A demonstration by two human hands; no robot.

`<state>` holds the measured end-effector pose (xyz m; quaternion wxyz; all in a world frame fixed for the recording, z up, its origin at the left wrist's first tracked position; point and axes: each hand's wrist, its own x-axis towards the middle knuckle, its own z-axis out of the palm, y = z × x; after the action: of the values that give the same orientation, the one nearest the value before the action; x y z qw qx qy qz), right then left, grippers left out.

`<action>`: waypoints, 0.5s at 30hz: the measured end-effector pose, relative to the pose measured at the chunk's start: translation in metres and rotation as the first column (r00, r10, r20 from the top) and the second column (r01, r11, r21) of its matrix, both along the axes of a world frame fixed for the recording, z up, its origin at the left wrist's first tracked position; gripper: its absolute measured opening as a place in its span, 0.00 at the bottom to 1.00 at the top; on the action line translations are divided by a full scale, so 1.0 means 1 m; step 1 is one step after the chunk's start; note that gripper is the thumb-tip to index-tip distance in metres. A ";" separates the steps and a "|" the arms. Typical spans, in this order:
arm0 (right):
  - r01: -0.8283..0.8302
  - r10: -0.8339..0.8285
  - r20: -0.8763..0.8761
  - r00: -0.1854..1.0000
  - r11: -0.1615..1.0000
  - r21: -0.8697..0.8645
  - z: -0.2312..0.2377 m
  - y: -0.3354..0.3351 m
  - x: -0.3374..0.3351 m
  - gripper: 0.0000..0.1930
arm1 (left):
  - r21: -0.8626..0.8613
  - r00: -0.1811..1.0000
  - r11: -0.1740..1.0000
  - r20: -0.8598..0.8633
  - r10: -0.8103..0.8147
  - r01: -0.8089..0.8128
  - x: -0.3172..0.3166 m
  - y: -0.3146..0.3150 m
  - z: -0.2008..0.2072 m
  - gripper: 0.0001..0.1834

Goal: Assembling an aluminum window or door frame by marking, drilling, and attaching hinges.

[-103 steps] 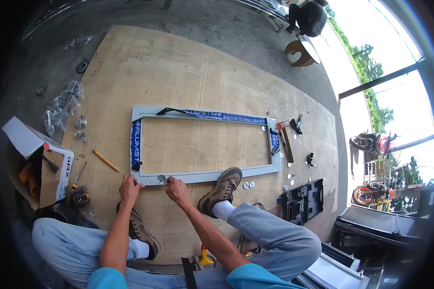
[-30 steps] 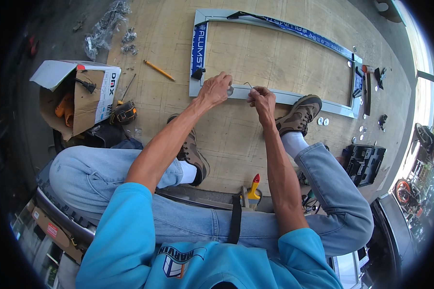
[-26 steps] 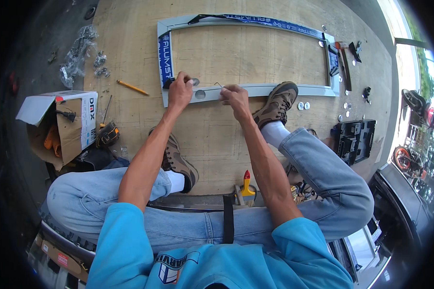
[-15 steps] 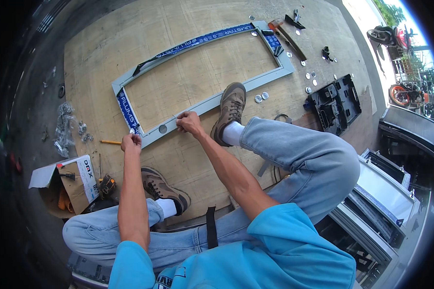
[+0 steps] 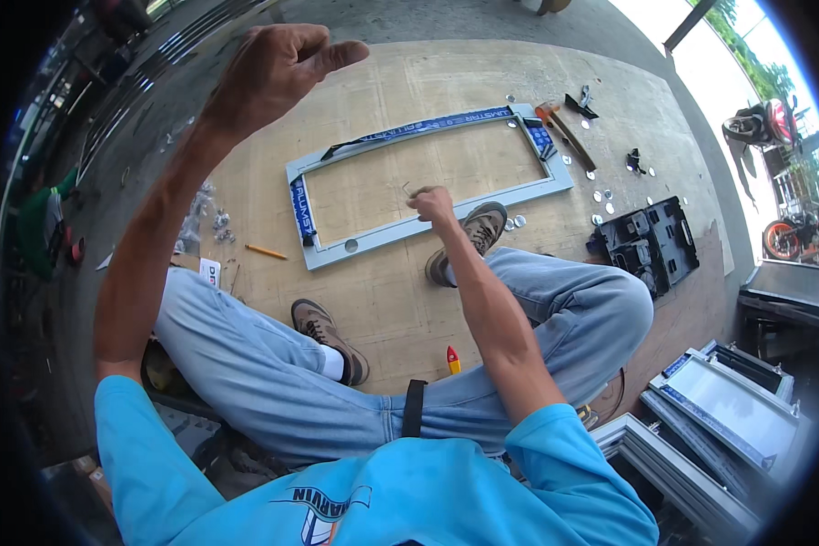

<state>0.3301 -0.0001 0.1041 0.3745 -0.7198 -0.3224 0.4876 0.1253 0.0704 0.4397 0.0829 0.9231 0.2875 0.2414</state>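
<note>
The thin, bent metal rod (image 5: 406, 187) is in my right grip (image 5: 433, 202), clamped between the fingertips, its angled end poking out to their left, over the opening of a light-grey rectangular metal frame (image 5: 382, 237). That grip sits over the frame's near rail; on my feed I cannot tell whether it touches. Just to its right, the toe of a brown lace-up shoe (image 5: 484, 226) covers part of the same rail. Toward that rail's left end I see a round grey spot (image 5: 351, 246), hole or disc, I can't say which. Printed blue film (image 5: 446, 122) runs along the frame's other three sides.

My left grip (image 5: 282, 77) is up close to the camera, well apart from the frame, fingers curled and thumb out; whether they close on anything I cannot tell.

The frame lies flat on a pale plywood board (image 5: 409, 318). Near its left end I have an orange-yellow pencil (image 5: 266, 251); just past its right end, a hammer with an orange head and brown handle (image 5: 573, 141). Small silver discs (image 5: 520, 221) are scattered between there and an open black plastic case (image 5: 651, 246).
</note>
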 end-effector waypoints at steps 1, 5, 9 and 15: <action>-0.028 0.029 -0.012 1.000 0.994 0.103 0.033 0.002 0.024 0.14 | 0.162 0.994 0.986 -0.092 0.056 -0.040 -0.023 0.004 0.007 0.25; -0.298 0.203 0.537 0.819 0.950 0.095 0.169 -0.001 0.116 0.15 | 0.360 0.973 0.906 0.141 0.181 -0.221 -0.111 0.062 -0.076 0.08; -0.377 0.267 0.748 0.608 0.926 -0.024 0.268 -0.040 0.173 0.15 | -0.158 0.945 0.937 -0.157 0.287 -0.311 -0.126 0.063 -0.109 0.10; -0.354 0.330 0.776 0.538 0.923 -0.148 0.289 -0.061 0.188 0.13 | -0.153 0.954 0.972 -0.270 0.133 -0.179 -0.085 0.023 -0.119 0.11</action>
<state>0.5176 -0.0610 0.3932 0.1013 -0.7773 -0.5943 0.1799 0.0402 0.0934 0.3210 0.1065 0.9101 0.3881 0.0986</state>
